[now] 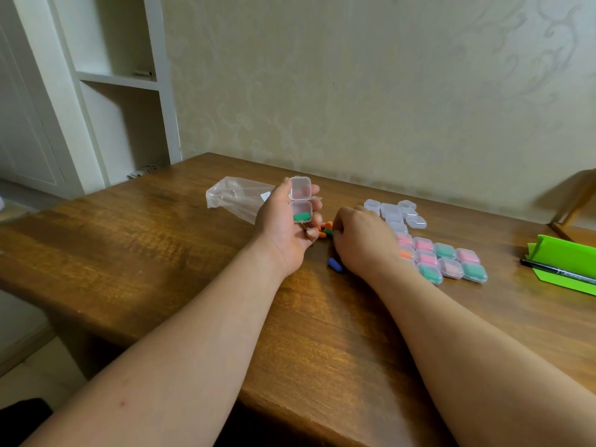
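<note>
Head view: both bare forearms run in over the near edge of the wooden table (161, 253). The nearest loose item is a blue plug (334, 264), lying on the wood just beside the right hand (361, 240) at its wrist. Right of that wrist we see a grid of filled boxes (451, 262), lids closed, with pink, green and orange contents. The wrist covers the grid's left edge. Behind them sits a cluster of empty boxes (396, 212), partly hidden by the knuckles. Far right, a black pen (558, 273) lies on a green sheet (567, 253). A plastic bag (235, 196) lies flat behind the left hand (283, 227), which blocks its right end. Beyond are a patterned wall (354, 91) and a white shelf unit (119, 80) at left.

The right hand is palm down, fingers curled onto the loose plugs (325, 230), an orange and green pile between the hands. Its fingertips are hidden, so we can't tell whether they pinch anything. The left hand, palm up, grips the clear box (300, 201), thumb on the left side and fingers round the right. The box is small and square with rounded corners, its hinged lid swung open away from us. One green plug (302, 216) lies in the base.
</note>
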`<state>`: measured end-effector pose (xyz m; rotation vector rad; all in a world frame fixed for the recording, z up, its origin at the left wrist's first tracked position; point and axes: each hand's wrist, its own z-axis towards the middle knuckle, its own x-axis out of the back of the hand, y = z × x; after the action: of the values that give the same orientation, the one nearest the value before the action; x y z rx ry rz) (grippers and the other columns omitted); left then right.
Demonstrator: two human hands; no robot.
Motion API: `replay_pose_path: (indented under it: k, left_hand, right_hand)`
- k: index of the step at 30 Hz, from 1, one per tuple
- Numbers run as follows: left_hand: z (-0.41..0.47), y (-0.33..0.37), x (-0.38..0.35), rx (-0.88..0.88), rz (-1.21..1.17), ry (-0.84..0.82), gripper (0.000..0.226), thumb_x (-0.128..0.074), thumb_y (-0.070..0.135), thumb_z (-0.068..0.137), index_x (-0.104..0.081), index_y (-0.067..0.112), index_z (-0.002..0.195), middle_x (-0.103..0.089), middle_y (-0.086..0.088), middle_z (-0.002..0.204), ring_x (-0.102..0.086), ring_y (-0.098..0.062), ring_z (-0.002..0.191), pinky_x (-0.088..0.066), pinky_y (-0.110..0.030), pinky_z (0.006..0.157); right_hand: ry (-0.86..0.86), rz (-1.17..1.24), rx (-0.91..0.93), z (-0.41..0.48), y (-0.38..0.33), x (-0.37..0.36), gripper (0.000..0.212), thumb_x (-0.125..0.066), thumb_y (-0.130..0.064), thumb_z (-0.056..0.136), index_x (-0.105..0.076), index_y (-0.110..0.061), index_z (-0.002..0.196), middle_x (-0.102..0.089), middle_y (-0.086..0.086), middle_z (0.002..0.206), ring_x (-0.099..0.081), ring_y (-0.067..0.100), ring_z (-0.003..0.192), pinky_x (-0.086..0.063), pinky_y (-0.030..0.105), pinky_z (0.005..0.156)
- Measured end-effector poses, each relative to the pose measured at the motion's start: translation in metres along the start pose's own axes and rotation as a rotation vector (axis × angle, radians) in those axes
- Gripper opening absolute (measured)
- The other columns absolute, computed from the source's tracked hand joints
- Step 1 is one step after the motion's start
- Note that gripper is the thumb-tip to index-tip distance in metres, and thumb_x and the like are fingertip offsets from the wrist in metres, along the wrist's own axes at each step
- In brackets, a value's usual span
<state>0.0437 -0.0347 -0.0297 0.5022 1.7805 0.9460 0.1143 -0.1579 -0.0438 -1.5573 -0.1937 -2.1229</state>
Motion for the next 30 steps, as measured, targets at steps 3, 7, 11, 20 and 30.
replay_pose_path:
  k: [3, 7, 11, 20, 30]
  left_hand:
    - [0.0, 0.0, 0.0, 0.007, -0.002, 0.001, 0.049, -0.046, 0.049, 0.112, -0.077, 0.011, 0.116, -0.067, -0.006, 0.083, -0.055, -0.014, 0.064, -0.037, -0.026, 0.057]
    - [0.0, 0.001, 0.0, 0.012, 0.015, 0.008, 0.049, -0.046, 0.049, 0.112, -0.077, 0.01, 0.117, -0.067, -0.007, 0.086, -0.054, -0.014, 0.064, -0.037, -0.025, 0.055]
    - [0.0, -0.001, -0.001, 0.017, 0.055, -0.001, 0.05, -0.047, 0.049, 0.112, -0.076, 0.009, 0.12, -0.066, -0.008, 0.091, -0.055, -0.014, 0.062, -0.037, -0.025, 0.053]
    - [-0.006, -0.009, -0.008, 0.097, 0.109, -0.12, 0.05, -0.041, 0.046, 0.115, -0.073, 0.008, 0.127, -0.066, -0.01, 0.095, -0.059, -0.016, 0.073, -0.046, -0.026, 0.06]
    - [-0.007, -0.014, -0.01, 0.16, 0.186, -0.251, 0.049, -0.043, 0.047, 0.114, -0.066, 0.012, 0.138, -0.067, -0.011, 0.106, -0.064, -0.019, 0.086, -0.056, -0.029, 0.071]
  right_hand:
    - [0.0, 0.002, 0.007, -0.002, 0.002, 0.002, 0.014, -0.06, -0.021, 0.102, -0.067, -0.022, 0.113, -0.062, 0.002, 0.111, -0.061, 0.023, 0.097, -0.058, 0.039, 0.08]
    - [-0.007, -0.007, 0.023, -0.004, 0.01, 0.011, 0.014, -0.056, -0.018, 0.1, -0.067, -0.023, 0.107, -0.063, 0.001, 0.11, -0.06, 0.024, 0.097, -0.05, 0.035, 0.07]
    - [-0.129, -0.006, 0.002, -0.007, 0.013, 0.022, 0.011, -0.059, -0.018, 0.1, -0.065, -0.024, 0.107, -0.066, -0.001, 0.096, -0.063, 0.02, 0.086, -0.041, 0.03, 0.056]
    - [-0.009, 0.218, -0.041, -0.019, 0.029, 0.032, 0.024, -0.061, -0.016, 0.1, -0.067, -0.022, 0.122, -0.071, -0.004, 0.112, -0.065, 0.016, 0.096, -0.058, 0.033, 0.077]
    - [0.23, 0.573, -0.032, -0.042, 0.039, 0.051, 0.013, -0.066, -0.019, 0.102, -0.07, -0.029, 0.107, -0.068, -0.017, 0.098, -0.061, 0.0, 0.085, -0.041, 0.008, 0.059]
